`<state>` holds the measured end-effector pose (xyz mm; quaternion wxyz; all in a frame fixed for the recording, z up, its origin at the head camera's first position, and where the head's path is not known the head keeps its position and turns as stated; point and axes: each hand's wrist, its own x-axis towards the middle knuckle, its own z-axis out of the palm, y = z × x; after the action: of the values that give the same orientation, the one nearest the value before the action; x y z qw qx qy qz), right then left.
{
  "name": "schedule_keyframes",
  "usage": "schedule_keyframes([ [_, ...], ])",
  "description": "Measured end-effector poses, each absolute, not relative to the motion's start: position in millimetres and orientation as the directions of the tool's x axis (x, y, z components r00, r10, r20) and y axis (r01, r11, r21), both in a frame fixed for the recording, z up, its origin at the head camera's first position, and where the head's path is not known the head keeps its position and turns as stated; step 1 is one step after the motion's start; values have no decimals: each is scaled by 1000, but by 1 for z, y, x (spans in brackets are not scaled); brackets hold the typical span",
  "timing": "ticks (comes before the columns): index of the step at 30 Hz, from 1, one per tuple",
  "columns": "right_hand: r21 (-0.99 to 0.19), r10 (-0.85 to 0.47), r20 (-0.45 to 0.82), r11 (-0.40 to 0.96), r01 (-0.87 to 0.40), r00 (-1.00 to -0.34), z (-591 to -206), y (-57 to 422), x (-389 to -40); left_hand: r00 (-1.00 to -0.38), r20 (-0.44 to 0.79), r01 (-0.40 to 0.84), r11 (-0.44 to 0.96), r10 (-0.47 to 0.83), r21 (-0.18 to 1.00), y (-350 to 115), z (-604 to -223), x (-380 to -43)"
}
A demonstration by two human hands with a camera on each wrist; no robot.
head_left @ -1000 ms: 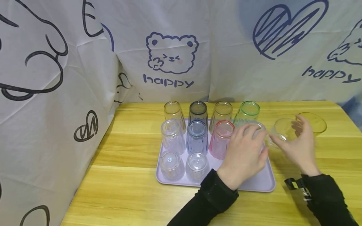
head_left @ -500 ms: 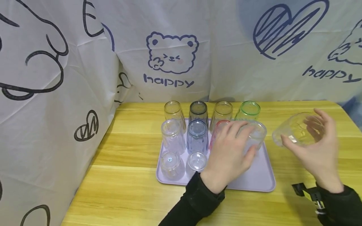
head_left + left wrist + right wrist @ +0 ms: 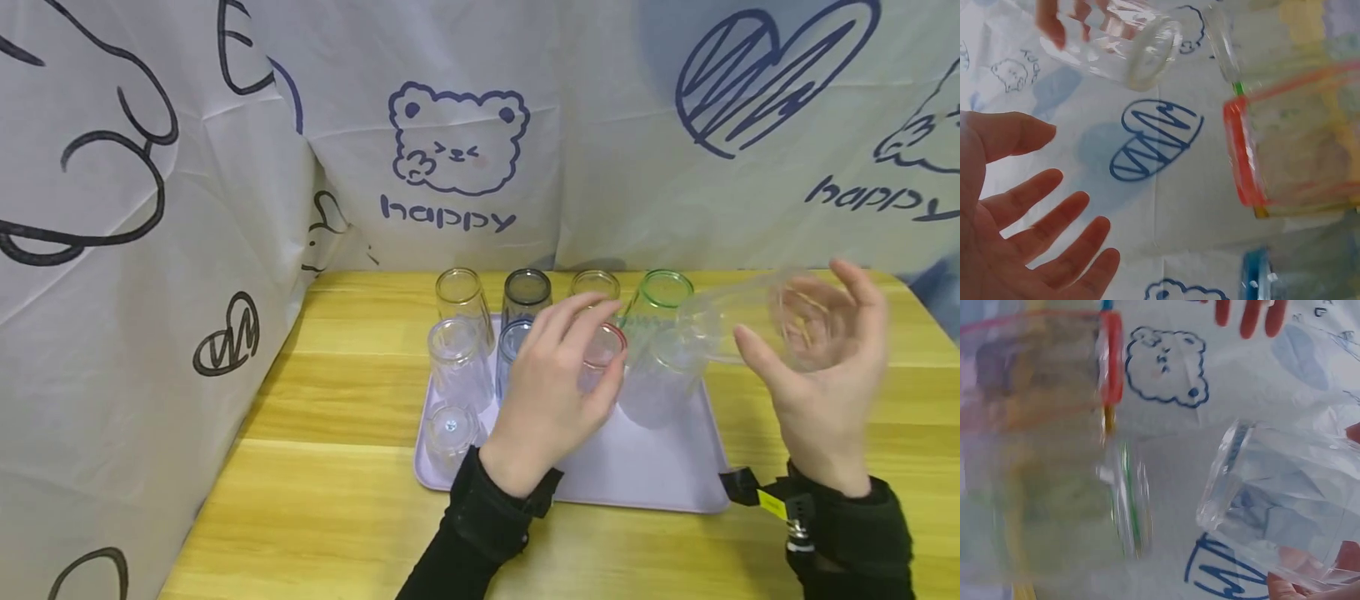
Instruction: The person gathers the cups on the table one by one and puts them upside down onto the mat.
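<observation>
My right hand (image 3: pixel 832 367) holds a clear drinking glass (image 3: pixel 727 321), tilted with its base toward the left, off the table at the tray's back right corner. In the right wrist view this glass (image 3: pixel 1279 494) has fingers (image 3: pixel 1291 587) around its wide end. My left hand (image 3: pixel 555 383) hovers over the tray, fingers spread and holding nothing, partly hiding a pink glass (image 3: pixel 603 346) and a blue glass (image 3: pixel 513 337). In the left wrist view, the left hand (image 3: pixel 1041 212) is apart from the red-rimmed glass (image 3: pixel 1244 153). Another clear glass (image 3: pixel 660 392) stands right of the pink one.
A pale purple tray (image 3: pixel 645 483) carries rows of glasses. Along its back are an amber-rimmed glass (image 3: pixel 459 287), a dark glass (image 3: pixel 527 287) and a green-rimmed glass (image 3: pixel 666 289). Clear glasses (image 3: pixel 453 429) stand at its left. A printed cloth (image 3: pixel 600 192) hangs behind the wooden table (image 3: pixel 300 467).
The right hand has gripped the clear glass, raised and tilted it, and brought it left toward the tray. My left hand has drawn away leftward from the clear glass beside the pink one.
</observation>
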<state>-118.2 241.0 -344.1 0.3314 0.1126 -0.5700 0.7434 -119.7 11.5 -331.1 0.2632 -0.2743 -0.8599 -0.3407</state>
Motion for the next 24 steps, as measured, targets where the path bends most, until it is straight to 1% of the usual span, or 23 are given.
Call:
schedule_keyframes([
  [4, -702, 381, 513, -329, -632, -769, -346, 227, -120, -700, 651, 669, 589, 294, 453, 4, -333, -122],
  [7, -668, 337, 492, -446, -596, -803, -351, 218, -118, -690, 652, 690, 558, 314, 461, 0, -333, -123],
  [11, -685, 240, 446, -529, -501, -862, -356, 209, -115, -675, 656, 716, 512, 337, 474, -5, -334, -125],
  [16, -693, 162, 352, -616, -373, -922, -358, 198, -112, -665, 646, 740, 448, 374, 502, -6, -332, -127],
  [21, -636, 53, 318, -728, -255, -947, -364, 188, -110, -663, 623, 749, 359, 416, 557, -4, -333, -126],
  [24, -612, 13, 312, -762, -212, -950, -367, 183, -110, -661, 613, 749, 323, 433, 579, -2, -335, -127],
])
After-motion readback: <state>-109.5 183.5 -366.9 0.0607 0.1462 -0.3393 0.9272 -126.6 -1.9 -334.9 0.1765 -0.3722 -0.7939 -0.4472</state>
